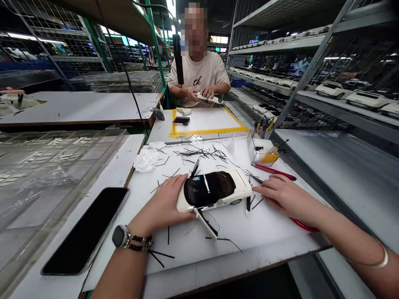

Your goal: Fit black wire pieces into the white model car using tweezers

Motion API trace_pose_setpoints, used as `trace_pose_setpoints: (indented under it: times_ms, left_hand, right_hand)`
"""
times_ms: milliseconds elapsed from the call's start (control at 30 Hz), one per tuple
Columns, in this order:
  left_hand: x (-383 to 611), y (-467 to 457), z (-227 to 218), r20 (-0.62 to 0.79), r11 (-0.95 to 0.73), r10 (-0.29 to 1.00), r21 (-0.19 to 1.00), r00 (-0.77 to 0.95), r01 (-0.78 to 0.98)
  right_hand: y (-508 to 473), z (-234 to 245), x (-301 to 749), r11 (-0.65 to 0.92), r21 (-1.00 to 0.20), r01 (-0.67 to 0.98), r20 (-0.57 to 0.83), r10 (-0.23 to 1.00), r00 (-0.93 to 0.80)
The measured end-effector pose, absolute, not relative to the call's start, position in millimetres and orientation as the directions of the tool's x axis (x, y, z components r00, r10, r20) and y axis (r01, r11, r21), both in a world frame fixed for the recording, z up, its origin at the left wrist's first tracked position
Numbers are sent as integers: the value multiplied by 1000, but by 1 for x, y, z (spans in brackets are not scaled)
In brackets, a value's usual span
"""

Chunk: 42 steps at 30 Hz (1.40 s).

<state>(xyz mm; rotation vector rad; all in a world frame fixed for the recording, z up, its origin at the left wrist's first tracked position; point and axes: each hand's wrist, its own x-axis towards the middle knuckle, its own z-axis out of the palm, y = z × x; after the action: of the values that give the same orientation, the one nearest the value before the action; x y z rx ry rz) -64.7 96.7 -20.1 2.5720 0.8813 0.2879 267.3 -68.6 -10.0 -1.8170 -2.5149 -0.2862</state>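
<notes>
Shelves (343, 104) down the right side carry rows of white model bodies, kept within reach of the desk (264, 241) I guess. Across it a co-worker (199, 74) sits with both hands on a white part of their own, well apart from this spot. Phone (85, 230) lies face up at the left edge, probably parked clear of the mess. Car (215, 191) sits mid-desk, white with a black roof, crosswise right in front of the person. Left hand (165, 201) is clamped on its left end, looks like it's pinning it so it won't slide. Right hand (280, 193) lies flat and empty-looking, fingers loose, just beside the car's other end, with a red tool (277, 172) partly under the wrist. Clear box (260, 151) stands behind that. Black strips (202, 153) are scattered all round, thickest behind the car.
</notes>
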Motion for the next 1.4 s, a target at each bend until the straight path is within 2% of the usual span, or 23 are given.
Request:
trace_pose_setpoints:
  times_ms: [167,333,433,533,633,700,767,833,967,1167,1400]
  left_hand:
    - [-64,94,-17,29,-696,635,455,772,555]
    - [-63,94,-18,27,-692,624,483,781,536]
    - [-63,95,-19,50,-694,622,498,782,520]
    - [-63,94,-19,53,-691,622,506,781,516]
    - [-63,93,-18,42,-687,622,508,782,519]
    - [-63,93,-18,42,-687,621,509,782,519]
    - [-63,94,-19,46,-686,621,515,782,514]
    - [-63,95,-21,52,-686,620,519,782,509]
    - [-62,96,-23,60,-701,616,498,786,511]
    - [-58,92,-17,106,-736,632,395,768,551]
    - [-49,81,-16,205,-781,617,277,760,560]
  right_hand:
    - [-46,-23,263,361,151,920,78,924,-375]
    - [-52,-22,274,505,263,822,173,814,-555]
    - [-65,-14,280,525,259,810,240,778,-581]
    - [-77,-4,274,496,144,857,420,753,-506]
    - [-84,-1,251,486,-110,867,677,675,-292]
    - [-85,-3,226,530,-279,801,753,638,-160]
    - [-83,-8,199,579,-358,733,754,643,-139]
    - [-79,-12,176,588,-333,737,723,661,-201]
    - [-70,-13,151,533,-178,827,616,716,-329]
    - [-69,-3,151,416,-38,909,567,758,-323]
    - [-69,2,155,357,83,930,527,776,-345]
